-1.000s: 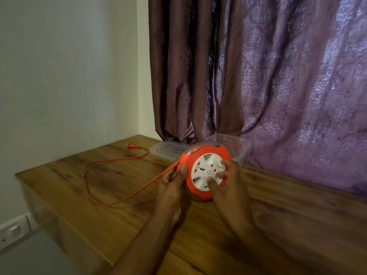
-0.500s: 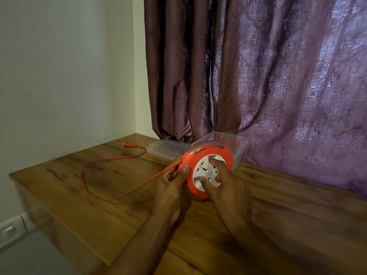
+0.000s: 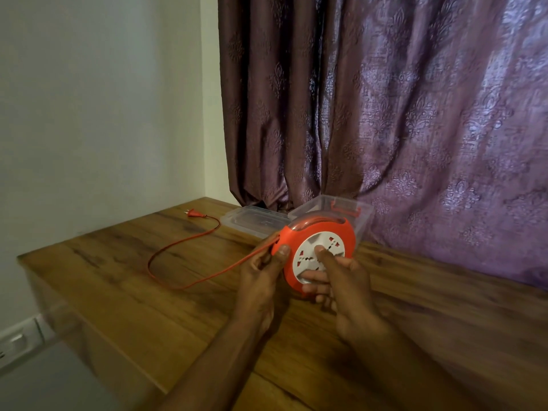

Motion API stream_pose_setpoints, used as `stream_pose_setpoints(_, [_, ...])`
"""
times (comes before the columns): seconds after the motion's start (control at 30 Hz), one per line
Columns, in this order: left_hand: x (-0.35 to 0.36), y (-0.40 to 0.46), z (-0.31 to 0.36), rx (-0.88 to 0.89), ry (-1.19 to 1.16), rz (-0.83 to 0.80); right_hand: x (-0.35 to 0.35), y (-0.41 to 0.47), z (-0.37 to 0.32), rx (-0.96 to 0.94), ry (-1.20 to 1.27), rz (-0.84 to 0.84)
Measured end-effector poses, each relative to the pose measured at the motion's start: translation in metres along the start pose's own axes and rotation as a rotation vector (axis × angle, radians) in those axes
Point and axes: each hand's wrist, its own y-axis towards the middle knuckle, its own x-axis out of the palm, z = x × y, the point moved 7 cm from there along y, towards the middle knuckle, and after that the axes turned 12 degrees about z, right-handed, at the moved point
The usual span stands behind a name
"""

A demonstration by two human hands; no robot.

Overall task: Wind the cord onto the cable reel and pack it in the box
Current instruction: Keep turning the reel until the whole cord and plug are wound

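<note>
I note dim, soft light; sheen on the curtain [image 3: 444, 129]; blurred, bowed edges at the table [image 3: 118, 292] corner.

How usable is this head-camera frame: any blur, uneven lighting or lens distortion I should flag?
Head view: dim, warm light, with the curtain catching a brighter sheen on its right folds. Motion blur softens the right hand and forearms; the cable reel, cord and plug stay readable. Wide-angle bending shows at the table edge; the lower-left corner is smeared.

One cable reel [image 3: 318, 253], one cord [image 3: 189, 256] with one plug [image 3: 194, 214], one clear box [image 3: 335, 212], one lid [image 3: 252, 221], two hands: left hand [image 3: 261, 280], right hand [image 3: 347, 295]; one table [image 3: 148, 292], one curtain [image 3: 385, 114], one wall socket [image 3: 17, 342].
</note>
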Motion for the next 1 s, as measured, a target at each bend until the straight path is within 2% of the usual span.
stream_pose_setpoints(0.23, [-0.002,0.001,-0.002,-0.031,-0.026,0.000,0.006,-0.006,0.004,0.091,0.130,-0.054])
stream_pose_setpoints(0.4, [-0.004,0.002,0.001,-0.020,-0.037,0.019,0.007,-0.003,0.003,0.052,0.010,-0.103])
stream_pose_setpoints(0.5, [-0.007,0.005,0.005,-0.012,-0.068,0.042,0.000,0.002,-0.003,-0.129,-0.108,-0.005])
stream_pose_setpoints(0.57, [-0.008,0.006,0.005,-0.021,-0.086,0.057,-0.004,-0.001,-0.017,-0.423,-0.304,0.089])
stream_pose_setpoints(0.63, [-0.009,0.005,0.006,-0.034,-0.099,0.077,0.001,-0.011,-0.027,-0.715,-0.545,0.093])
stream_pose_setpoints(0.67, [-0.010,0.005,0.007,-0.033,-0.100,0.083,0.004,-0.015,-0.028,-0.800,-0.642,0.071])
stream_pose_setpoints(0.8, [-0.008,0.003,0.005,-0.044,-0.083,0.080,0.010,-0.015,-0.020,-0.911,-0.872,0.022])
stream_pose_setpoints(1.0, [-0.002,0.002,0.002,-0.055,-0.080,0.011,0.004,-0.006,-0.022,-0.954,-0.934,0.156])
